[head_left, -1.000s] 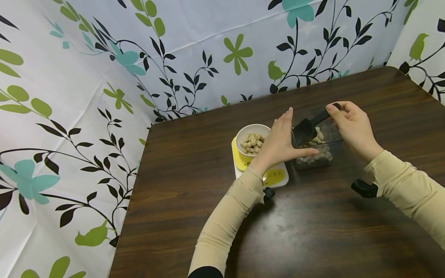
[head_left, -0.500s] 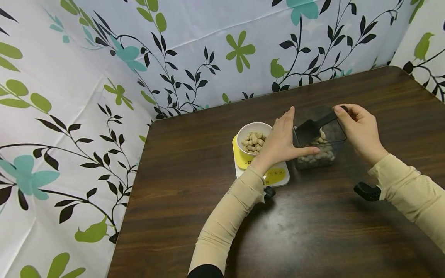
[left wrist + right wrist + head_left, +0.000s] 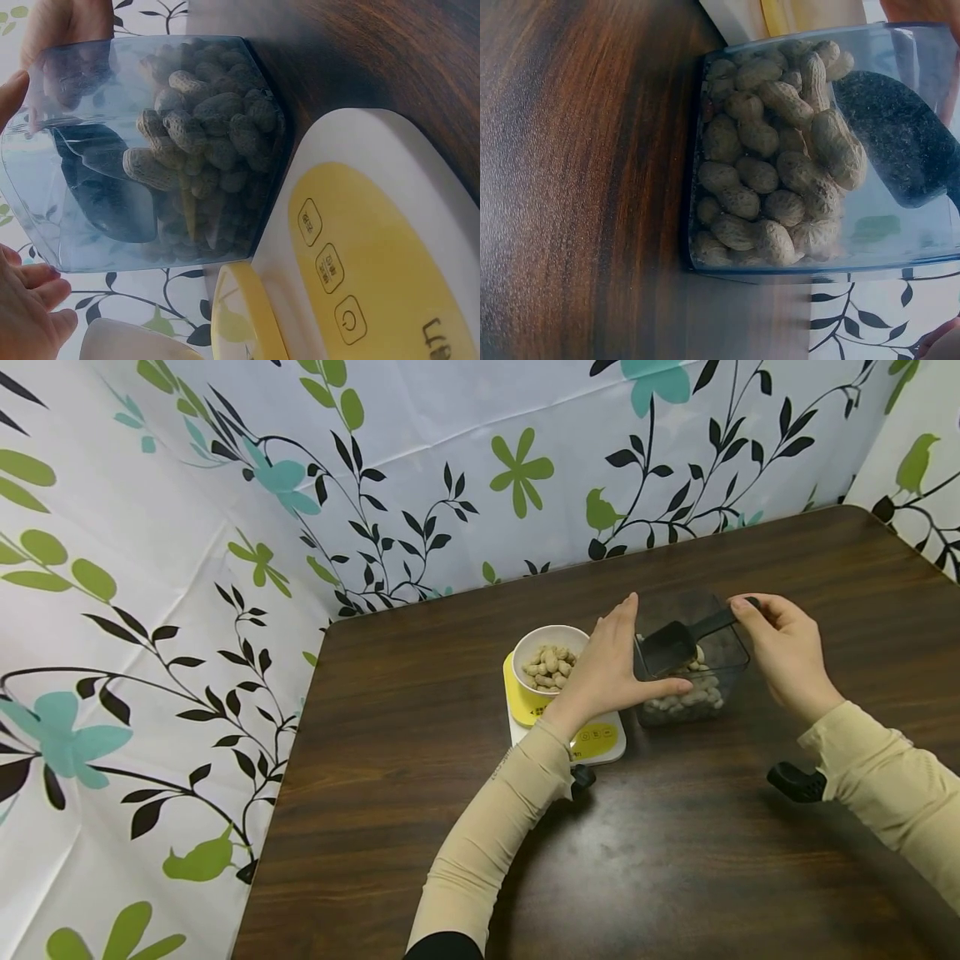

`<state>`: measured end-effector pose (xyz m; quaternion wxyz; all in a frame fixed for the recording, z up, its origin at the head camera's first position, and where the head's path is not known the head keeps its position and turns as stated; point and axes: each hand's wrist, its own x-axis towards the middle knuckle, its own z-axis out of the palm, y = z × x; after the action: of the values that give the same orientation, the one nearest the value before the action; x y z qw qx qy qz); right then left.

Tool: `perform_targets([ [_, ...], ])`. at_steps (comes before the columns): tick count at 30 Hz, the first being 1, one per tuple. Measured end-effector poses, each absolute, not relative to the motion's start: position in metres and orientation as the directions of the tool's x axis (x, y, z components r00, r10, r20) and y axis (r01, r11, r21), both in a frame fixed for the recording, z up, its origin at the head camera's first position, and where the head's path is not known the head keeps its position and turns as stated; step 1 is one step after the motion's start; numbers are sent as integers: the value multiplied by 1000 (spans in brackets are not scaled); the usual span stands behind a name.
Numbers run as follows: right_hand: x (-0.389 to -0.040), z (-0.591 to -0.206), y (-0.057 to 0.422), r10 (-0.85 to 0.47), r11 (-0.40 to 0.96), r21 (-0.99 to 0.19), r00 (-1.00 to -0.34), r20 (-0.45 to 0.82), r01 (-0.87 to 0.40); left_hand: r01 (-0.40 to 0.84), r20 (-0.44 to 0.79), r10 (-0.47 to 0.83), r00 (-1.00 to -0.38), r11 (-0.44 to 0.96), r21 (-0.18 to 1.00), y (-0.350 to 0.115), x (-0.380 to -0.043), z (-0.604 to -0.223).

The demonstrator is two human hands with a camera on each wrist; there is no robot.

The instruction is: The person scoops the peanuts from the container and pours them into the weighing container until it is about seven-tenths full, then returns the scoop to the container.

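My right hand (image 3: 791, 652) pinches the handle end of a black scoop (image 3: 667, 647) between thumb and fingers. The scoop's blade tilts down to the left inside a clear plastic container (image 3: 651, 717), over the peanuts (image 3: 693, 695) in its lower part. Through the wall in the right wrist view, the dark blade (image 3: 892, 135) shows just above peanuts (image 3: 780, 172). My left hand (image 3: 600, 664) lies at the container's left side with fingers straight, its thumb stretched along the front near the rim. Left of it, a white bowl (image 3: 522, 650) holds more peanuts (image 3: 550, 668).
The bowl stands on a yellow and white kitchen scale (image 3: 600, 739), right next to the container. Brown wooden table (image 3: 390, 760) extends left and in front. A patterned cloth (image 3: 420, 443) hangs behind the table's back edge.
My right hand has shifted slightly right and toward me, and the scoop has moved a little right with it. The left hand stays at the container.
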<state>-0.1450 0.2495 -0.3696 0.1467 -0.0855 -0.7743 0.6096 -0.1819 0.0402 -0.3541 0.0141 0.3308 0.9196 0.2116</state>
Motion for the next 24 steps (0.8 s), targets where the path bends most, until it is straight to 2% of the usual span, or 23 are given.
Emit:
perform_targets([
  [14,-148,-370,257,297,259,-966,-952,77,3,586,83,609,-789,706,398,36,-181,-354],
  [24,-150,-356,280,283,413,-909,-941,187,-57,582,101,591,-800,726,366,25,-187,-340],
])
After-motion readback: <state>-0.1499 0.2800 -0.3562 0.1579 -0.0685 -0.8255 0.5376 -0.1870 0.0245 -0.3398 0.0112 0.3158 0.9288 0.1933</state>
